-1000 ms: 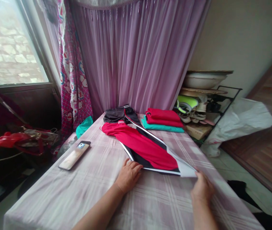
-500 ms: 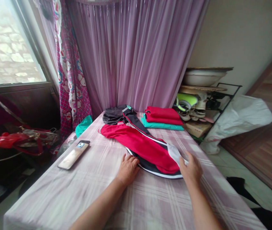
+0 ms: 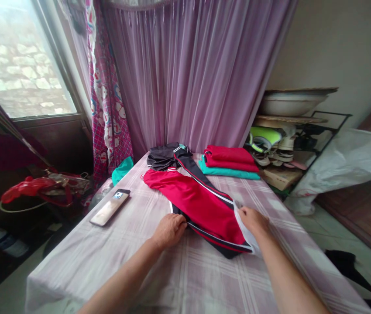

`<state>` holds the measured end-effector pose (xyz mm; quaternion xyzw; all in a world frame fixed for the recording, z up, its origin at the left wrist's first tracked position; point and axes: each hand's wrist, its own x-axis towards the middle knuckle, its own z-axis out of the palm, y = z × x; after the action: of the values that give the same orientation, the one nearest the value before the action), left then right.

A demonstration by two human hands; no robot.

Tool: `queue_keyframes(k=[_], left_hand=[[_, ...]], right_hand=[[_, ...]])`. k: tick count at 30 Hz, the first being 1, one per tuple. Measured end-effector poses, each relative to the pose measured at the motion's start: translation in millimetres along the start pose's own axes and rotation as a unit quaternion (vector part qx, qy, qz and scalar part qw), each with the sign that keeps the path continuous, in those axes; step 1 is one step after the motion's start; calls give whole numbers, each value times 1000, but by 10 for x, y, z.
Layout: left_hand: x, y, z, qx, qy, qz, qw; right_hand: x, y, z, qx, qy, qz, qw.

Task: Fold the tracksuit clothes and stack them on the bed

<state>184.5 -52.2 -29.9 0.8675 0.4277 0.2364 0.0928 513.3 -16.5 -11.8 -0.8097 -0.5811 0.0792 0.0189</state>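
A red garment with black parts and white stripes lies on the checked tablecloth, its white-lined end toward the right. My left hand is closed on the near edge of its black part. My right hand pinches the white lining at the right end. Behind it lies a crumpled dark garment, partly under the black striped cloth. A stack of folded red clothes sits on folded teal cloth at the back right.
A phone lies on the left of the table. Purple curtains hang behind. To the right stand a shoe rack and a white plastic bag. A teal bag is beside the table's left edge.
My right hand has closed on the white lining. The garment's near black edge has spread toward me, its right end is straighter, and the view has shifted slightly.
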Motion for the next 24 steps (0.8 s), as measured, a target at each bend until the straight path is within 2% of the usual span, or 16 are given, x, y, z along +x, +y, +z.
queue_keyframes(k=[3,5,7,10,12,15,20,24], left_hand=[[-129,-285,-144,13,62,-47,997],[-251,-581,-319,64,114,-150,980],[-414,-905,-541,155,135,-273,940],[-678,-1298,-866,244,101,-433,862],[-803,-1448,-1013,249,54,-490,834],[-872,-1536,-1095,241,14,-514,823],[-840,-1580,-1081,248,9,-509,824],[-823,-1605,-1113,239,4,-494,836]], right_hand=[[-19,85,71,3,12,3,1000],[-40,139,158,14,34,5,999],[-59,178,263,33,61,8,998],[-77,203,407,51,102,10,993],[-82,203,468,55,129,13,990],[-89,196,503,60,146,12,987],[-95,208,514,61,151,5,987],[-82,231,543,64,158,2,985]])
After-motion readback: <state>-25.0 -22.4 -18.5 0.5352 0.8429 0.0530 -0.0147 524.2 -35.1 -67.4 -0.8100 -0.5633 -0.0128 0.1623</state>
